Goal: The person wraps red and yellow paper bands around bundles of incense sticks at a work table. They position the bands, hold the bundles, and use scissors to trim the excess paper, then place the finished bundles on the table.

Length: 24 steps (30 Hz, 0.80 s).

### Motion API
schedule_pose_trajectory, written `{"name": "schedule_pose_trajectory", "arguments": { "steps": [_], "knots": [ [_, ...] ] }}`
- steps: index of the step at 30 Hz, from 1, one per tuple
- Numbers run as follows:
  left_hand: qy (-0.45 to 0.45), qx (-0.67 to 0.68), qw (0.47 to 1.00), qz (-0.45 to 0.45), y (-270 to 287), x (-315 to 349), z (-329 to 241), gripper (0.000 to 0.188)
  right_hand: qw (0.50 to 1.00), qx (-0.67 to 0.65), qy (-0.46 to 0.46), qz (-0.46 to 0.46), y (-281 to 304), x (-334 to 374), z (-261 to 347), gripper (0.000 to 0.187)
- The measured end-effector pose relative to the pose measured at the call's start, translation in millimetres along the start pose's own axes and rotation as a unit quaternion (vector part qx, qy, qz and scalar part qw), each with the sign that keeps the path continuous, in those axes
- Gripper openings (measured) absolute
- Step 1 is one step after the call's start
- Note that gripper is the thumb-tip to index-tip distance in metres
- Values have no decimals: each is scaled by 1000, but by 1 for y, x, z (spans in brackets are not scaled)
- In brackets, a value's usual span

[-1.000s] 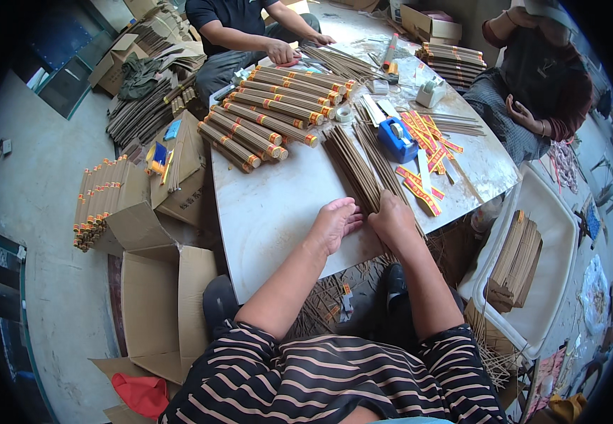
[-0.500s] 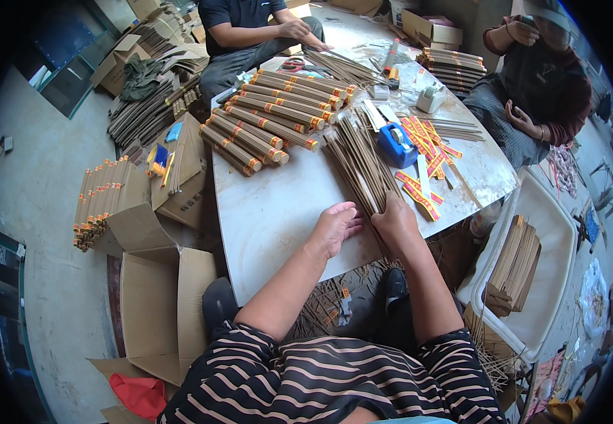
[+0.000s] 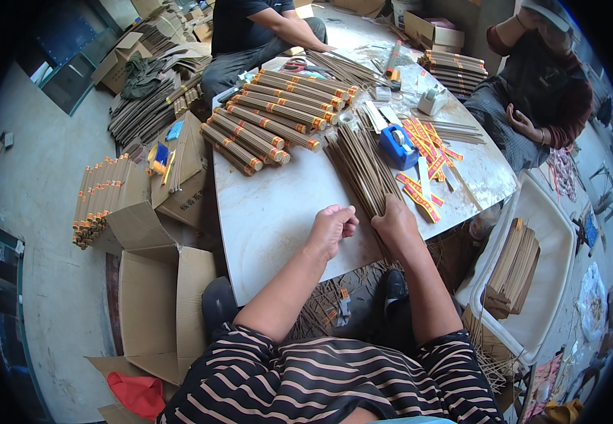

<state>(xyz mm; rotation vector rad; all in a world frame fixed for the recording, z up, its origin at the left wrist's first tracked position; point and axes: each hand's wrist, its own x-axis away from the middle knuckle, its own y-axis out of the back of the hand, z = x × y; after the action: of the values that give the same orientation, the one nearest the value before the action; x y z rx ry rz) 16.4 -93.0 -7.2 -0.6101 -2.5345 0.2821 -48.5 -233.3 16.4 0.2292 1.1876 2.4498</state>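
Note:
At the near edge of the table (image 3: 278,244), my right hand (image 3: 396,220) is closed around the lower end of a loose bundle of thin brown incense sticks (image 3: 354,162). The sticks fan out away from me across the tabletop. Just left of them is my left hand (image 3: 333,230), its fingers curled in and the thumb against the index finger. Whether anything is pinched there is hidden. Beyond the bundle stands a blue tape dispenser (image 3: 397,147), with red and yellow paper labels (image 3: 430,145) scattered beside it.
Labelled incense bundles (image 3: 271,106) are stacked on the table's far left. An open cardboard box (image 3: 150,304) stands at my left, a white plastic tub (image 3: 557,283) holding sticks at my right. Two people sit across: one person (image 3: 260,35) at back left, another (image 3: 539,92) at right.
My left hand has gone from spread fingers to curled ones, moving slightly away from the sticks. My right hand keeps its hold. The person at back left has leaned forward, reaching lower.

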Motion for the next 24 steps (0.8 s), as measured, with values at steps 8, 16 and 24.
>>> {"name": "schedule_pose_trajectory", "arguments": {
  "steps": [8, 16, 24],
  "knots": [
    [-24, 45, 999, 12, 3, 13, -14, 17, 997, 72, 27, -31, -5, -1, -2, 31],
    [-36, 54, 998, -15, 13, 16, -20, 15, 994, 70, 31, -81, -2, -3, 3, 36],
    [-56, 97, 993, -27, 30, 17, -25, 14, 985, 23, 61, -157, -2, -9, 10, 40]
  ]
}}
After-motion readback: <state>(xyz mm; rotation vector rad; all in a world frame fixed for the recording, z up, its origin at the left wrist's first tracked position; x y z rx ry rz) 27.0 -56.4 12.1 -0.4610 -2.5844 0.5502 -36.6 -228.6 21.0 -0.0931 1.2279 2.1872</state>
